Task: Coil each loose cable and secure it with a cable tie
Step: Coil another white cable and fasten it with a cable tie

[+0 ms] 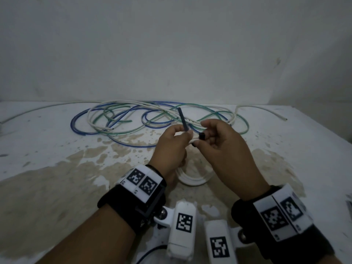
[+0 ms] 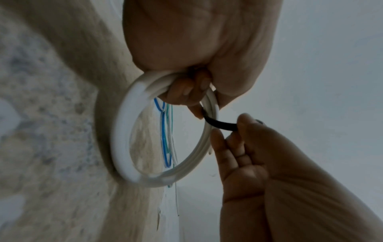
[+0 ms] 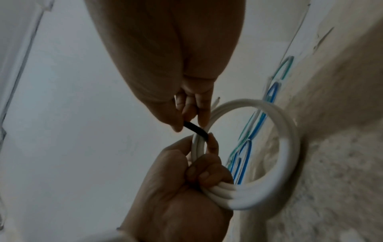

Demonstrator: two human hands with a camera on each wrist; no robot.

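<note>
A white cable wound into a small coil (image 1: 192,181) hangs below my hands over the table. My left hand (image 1: 187,136) grips the top of the coil (image 2: 122,139), its fingers curled round the bundled turns. A black cable tie (image 1: 183,119) passes round the coil; one end sticks up past my left thumb. My right hand (image 1: 200,140) pinches the tie's other end (image 3: 194,128) between thumb and fingertips, just right of the coil (image 3: 288,147). Loose blue, green and white cables (image 1: 152,119) lie tangled on the table behind my hands.
The table (image 1: 57,178) is white with brown stains and ends at a plain wall. A thin grey cable (image 1: 28,111) runs off to the far left. A white cable end (image 1: 266,111) reaches right. A dark object (image 1: 349,204) shows at the right edge.
</note>
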